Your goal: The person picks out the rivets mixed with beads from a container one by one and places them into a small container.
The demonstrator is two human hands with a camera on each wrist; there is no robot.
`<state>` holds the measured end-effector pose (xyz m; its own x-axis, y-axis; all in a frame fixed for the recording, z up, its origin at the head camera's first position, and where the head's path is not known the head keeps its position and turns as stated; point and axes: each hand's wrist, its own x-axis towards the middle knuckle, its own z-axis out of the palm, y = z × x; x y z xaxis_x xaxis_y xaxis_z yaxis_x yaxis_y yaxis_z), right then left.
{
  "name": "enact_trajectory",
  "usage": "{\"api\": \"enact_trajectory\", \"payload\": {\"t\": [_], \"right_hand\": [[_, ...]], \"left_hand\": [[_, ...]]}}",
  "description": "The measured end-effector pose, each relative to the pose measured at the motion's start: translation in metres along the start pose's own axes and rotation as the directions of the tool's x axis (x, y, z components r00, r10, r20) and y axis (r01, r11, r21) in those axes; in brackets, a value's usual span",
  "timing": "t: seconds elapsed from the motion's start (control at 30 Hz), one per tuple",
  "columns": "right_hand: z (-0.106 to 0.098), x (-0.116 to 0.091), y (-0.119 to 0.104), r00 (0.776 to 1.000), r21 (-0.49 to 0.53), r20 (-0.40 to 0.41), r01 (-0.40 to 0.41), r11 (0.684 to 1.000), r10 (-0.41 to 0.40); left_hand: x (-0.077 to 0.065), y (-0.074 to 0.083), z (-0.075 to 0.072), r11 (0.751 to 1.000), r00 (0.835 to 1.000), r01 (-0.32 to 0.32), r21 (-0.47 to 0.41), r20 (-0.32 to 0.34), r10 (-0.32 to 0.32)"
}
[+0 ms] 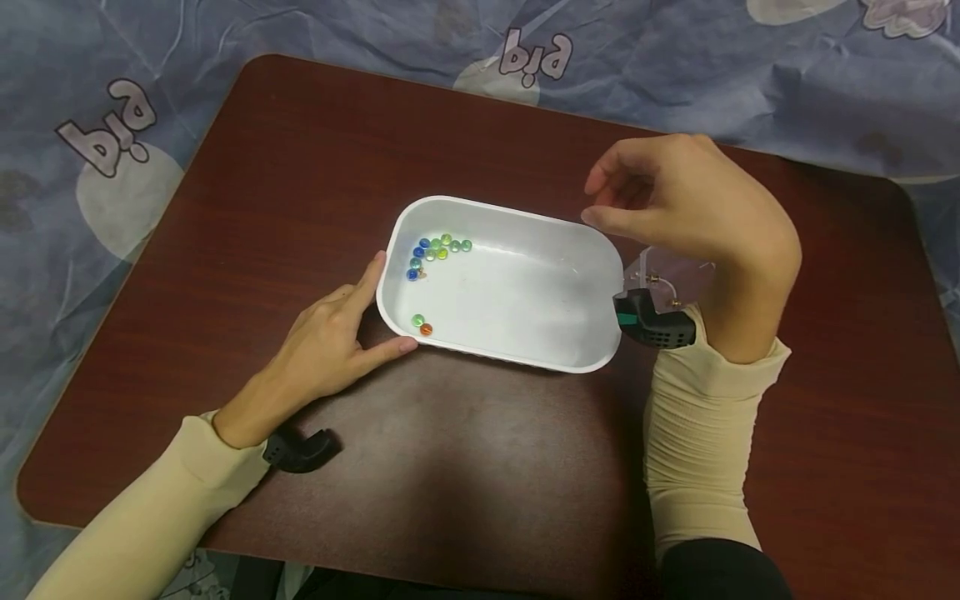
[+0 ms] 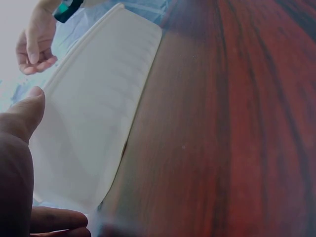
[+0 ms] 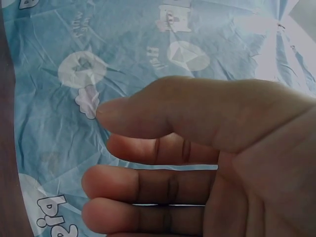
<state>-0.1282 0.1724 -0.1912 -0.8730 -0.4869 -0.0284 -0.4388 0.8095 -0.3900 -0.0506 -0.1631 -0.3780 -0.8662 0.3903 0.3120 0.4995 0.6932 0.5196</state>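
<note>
A white rectangular tray [image 1: 510,287] with rounded corners sits on the table. Several glass marbles [image 1: 435,254] in blue, green and yellow cluster at its far left corner. A green marble [image 1: 417,320] and an orange marble [image 1: 426,330] lie close together at the near left corner. My left hand [image 1: 322,342] is spread at the tray's left end, thumb at the near rim and a fingertip against the left side; in the left wrist view the thumb [image 2: 30,111] touches the rim. Above the tray's far right corner hangs my right hand [image 1: 675,196], fingers loosely bent, holding nothing.
The dark red wooden table [image 1: 360,150] has rounded corners. Behind it spreads a blue-grey printed cloth [image 1: 375,42]. A clear plastic piece with small brass-coloured fittings [image 1: 667,283] shows beside the right wrist, partly hidden. Black devices [image 1: 303,450] are worn at both wrists.
</note>
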Motion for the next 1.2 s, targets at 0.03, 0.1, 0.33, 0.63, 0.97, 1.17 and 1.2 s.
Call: {"api": "enact_trajectory", "payload": {"t": [0.03, 0.1, 0.33, 0.63, 0.97, 1.17, 1.2], "right_hand": [[-0.001, -0.001, 0.000, 1.000, 0.001, -0.006, -0.002, 1.000, 0.002], [-0.002, -0.002, 0.000, 1.000, 0.004, -0.013, 0.002, 1.000, -0.002], [-0.003, -0.002, 0.000, 1.000, 0.000, -0.017, 0.019, 1.000, -0.019], [-0.008, 0.002, -0.004, 1.000, -0.032, -0.013, 0.020, 0.999, -0.020], [-0.004, 0.026, -0.011, 0.998, 0.010, -0.034, 0.057, 0.998, -0.057], [0.009, 0.050, -0.015, 0.997, 0.081, -0.034, 0.077, 0.994, -0.075], [0.011, 0.055, -0.016, 0.996, 0.097, -0.033, 0.084, 0.992, -0.081]], "left_hand": [[0.000, 0.000, 0.000, 1.000, 1.000, 0.001, 0.000, 0.001, -0.001], [0.000, 0.000, 0.000, 1.000, 1.000, 0.002, 0.000, 0.002, -0.002], [0.000, 0.000, 0.000, 1.000, 1.000, 0.003, -0.008, 0.000, -0.003], [-0.001, 0.001, -0.001, 1.000, 1.000, -0.002, -0.003, -0.008, 0.002], [0.001, 0.002, -0.003, 1.000, 0.999, 0.030, 0.003, 0.042, -0.030], [0.001, 0.001, -0.002, 1.000, 1.000, 0.018, 0.005, 0.021, -0.018], [0.001, 0.002, -0.002, 1.000, 1.000, 0.013, 0.004, 0.017, -0.013]]}}
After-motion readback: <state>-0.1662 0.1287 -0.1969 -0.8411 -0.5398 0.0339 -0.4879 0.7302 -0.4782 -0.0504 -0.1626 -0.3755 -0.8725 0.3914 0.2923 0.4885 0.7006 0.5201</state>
